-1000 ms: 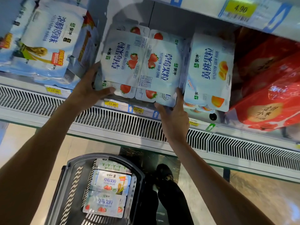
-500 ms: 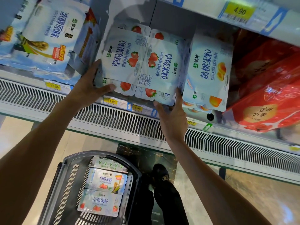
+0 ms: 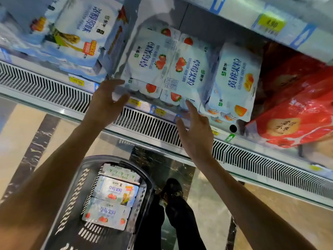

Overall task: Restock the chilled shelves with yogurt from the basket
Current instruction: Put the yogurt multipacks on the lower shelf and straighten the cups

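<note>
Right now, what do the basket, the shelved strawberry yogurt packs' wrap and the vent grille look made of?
Basket: dark grey moulded plastic, matte; slotted walls suggest it. Strawberry yogurt packs: glossy printed wrap, film or thin card, unclear which; light sheen shows. Vent grille: pale slats, satin; painted metal or plastic, cannot tell.

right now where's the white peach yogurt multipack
The white peach yogurt multipack sits right of centre in the head view, between a white strawberry yogurt multipack and a red bag.
</note>
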